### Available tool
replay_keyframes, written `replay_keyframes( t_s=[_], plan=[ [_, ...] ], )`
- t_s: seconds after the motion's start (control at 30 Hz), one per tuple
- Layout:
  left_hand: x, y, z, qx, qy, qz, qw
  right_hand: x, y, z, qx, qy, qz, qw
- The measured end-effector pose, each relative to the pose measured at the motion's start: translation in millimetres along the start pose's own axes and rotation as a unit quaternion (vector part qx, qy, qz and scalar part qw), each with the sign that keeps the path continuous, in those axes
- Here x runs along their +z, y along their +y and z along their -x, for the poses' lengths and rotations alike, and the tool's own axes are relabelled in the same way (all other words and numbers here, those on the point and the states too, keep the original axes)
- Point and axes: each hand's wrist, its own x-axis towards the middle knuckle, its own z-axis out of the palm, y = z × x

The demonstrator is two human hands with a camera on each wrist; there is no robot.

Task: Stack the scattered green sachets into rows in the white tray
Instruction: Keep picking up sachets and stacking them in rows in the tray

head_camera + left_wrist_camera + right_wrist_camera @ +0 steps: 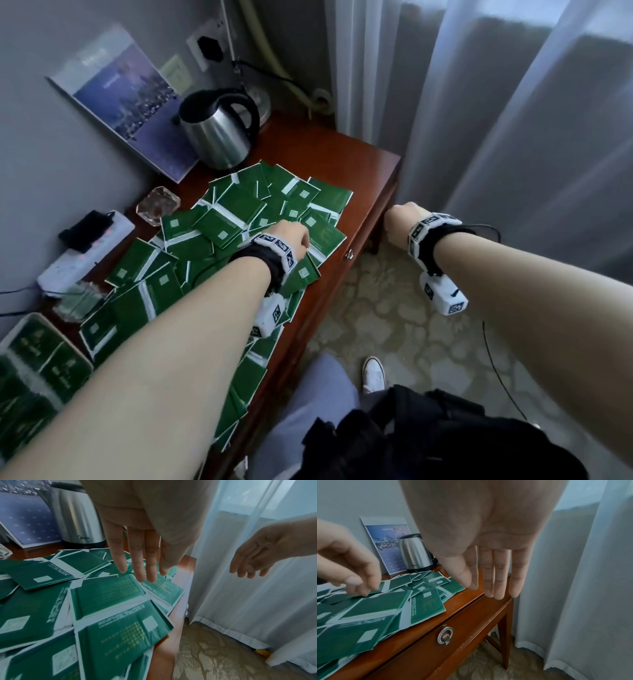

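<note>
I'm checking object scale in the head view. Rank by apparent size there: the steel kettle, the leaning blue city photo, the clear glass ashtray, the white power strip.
1. blue city photo
2. steel kettle
3. white power strip
4. clear glass ashtray

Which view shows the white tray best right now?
The head view: the white tray sits at the lower left edge, with green sachets already lying in it, though blurred and partly hidden by the left forearm. Neither wrist view shows the tray; both show only loose sachets on the wooden table.
</note>
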Motion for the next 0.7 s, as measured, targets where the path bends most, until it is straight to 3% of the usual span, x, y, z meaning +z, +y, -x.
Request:
replay_keyframes(
  t_s=[0.13,0.5,0.7],
  plan=[
    [-8,-11,-37,-0.023,0.0,0.003,1.0,-1,-11,-30,-0.013,-0.047,0.002,0.999],
    [-38,-72,-175,-0.092,0.072,0.114,0.987,-36,-59,-151,-0.02,0.012,-0.078,0.997],
    [-43,-92,-226,-0.156,0.094,0.15,0.972,-39,-88,-171,0.006,-0.046,-0.063,0.997]
  ],
)
